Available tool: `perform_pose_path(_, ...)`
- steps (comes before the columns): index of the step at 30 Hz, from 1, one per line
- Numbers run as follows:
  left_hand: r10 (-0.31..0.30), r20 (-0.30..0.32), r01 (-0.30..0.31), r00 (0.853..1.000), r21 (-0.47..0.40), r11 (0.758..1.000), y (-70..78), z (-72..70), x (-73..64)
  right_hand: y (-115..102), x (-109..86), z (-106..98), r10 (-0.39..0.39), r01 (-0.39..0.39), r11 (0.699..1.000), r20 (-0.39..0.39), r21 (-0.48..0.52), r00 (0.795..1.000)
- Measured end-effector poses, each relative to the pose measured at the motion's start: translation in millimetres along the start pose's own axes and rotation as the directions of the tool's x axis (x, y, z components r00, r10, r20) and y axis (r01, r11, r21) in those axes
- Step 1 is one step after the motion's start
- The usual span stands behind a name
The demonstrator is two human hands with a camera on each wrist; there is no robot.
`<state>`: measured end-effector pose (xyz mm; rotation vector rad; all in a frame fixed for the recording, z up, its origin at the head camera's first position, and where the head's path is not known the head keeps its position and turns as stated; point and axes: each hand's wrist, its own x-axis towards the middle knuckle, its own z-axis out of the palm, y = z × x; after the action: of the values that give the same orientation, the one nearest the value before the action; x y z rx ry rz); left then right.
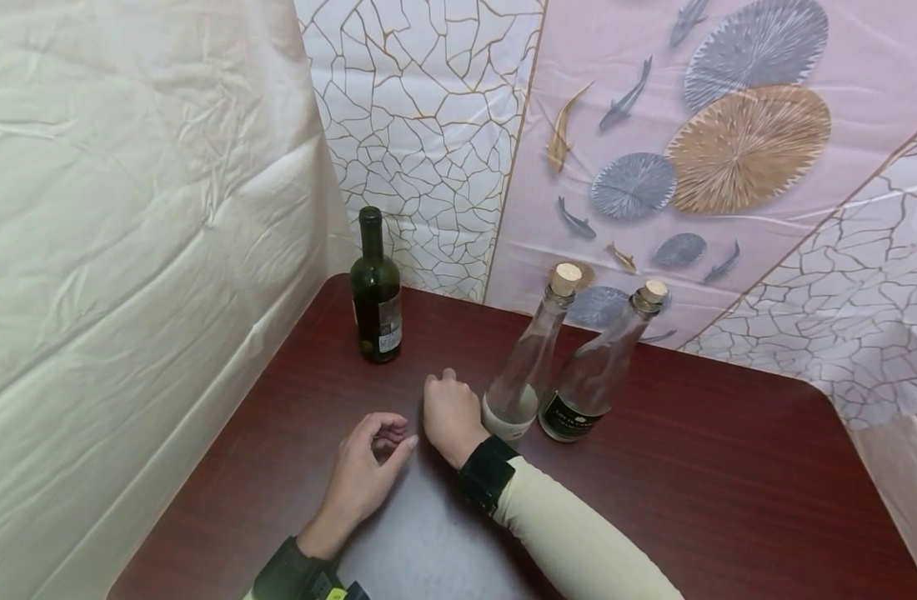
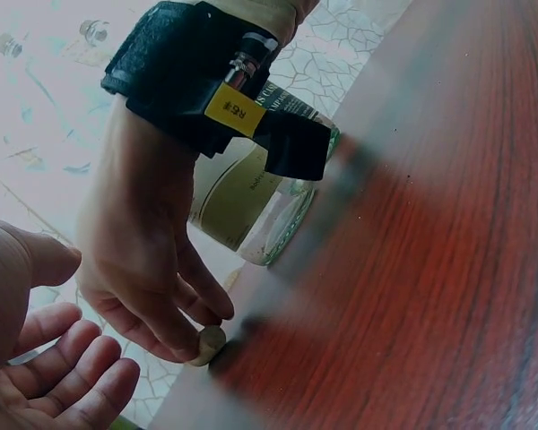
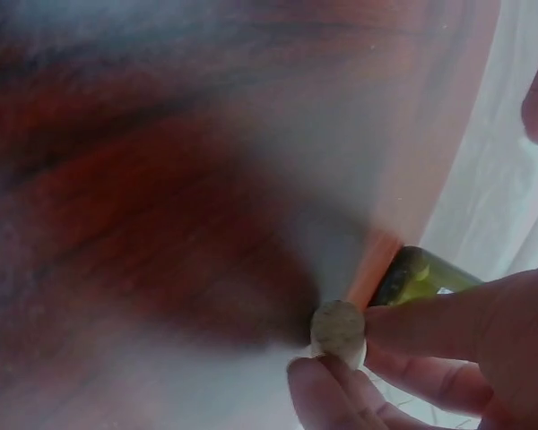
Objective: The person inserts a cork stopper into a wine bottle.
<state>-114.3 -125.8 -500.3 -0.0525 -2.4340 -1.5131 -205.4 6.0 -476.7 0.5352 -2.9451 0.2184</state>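
My right hand (image 1: 453, 418) pinches a small pale cork (image 3: 339, 330) between thumb and fingers, just at the tabletop. In the left wrist view the cork (image 2: 212, 344) shows below its fingertips; in the head view the hand hides it. My left hand (image 1: 363, 468) hovers to the left with fingers loosely curved and nothing in them. Beside the right wrist stands a clear glass bottle (image 1: 524, 371) with a pale label and a cork in its neck. Close by on its right is a second corked clear bottle (image 1: 597, 367) with a black label.
A dark green wine bottle (image 1: 377, 287) stands near the back left corner of the reddish-brown table (image 1: 729, 467). Cream cloth (image 1: 143, 208) hangs along the left side, and a patterned cloth (image 1: 436, 133) hangs behind the table.
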Motion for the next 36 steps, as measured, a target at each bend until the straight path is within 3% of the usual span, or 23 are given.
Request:
perform_pose_path(22, -0.014, -0.006, 0.014, 1.0, 0.022, 1.0, 2.3, 1.9, -2.8, 6, -7.1, -7, -0.063, 0.062, 0.997, 0.022, 0.034, 0.998)
perform_pose_path(29, -0.005, -0.008, 0.005, 1.0, 0.019, 1.0, 1.5, 2.6, -2.9, 2, -17.4, -21, -0.103, 0.109, 0.98, -0.046, 0.168, 0.994)
perform_pose_path(36, 0.001, -0.026, 0.0, 1.0, 0.02, 1.0, 7.2, 1.7, -2.7, 7, -42.2, -40, -0.118, 0.146, 0.925, -0.102, 0.35, 0.988)
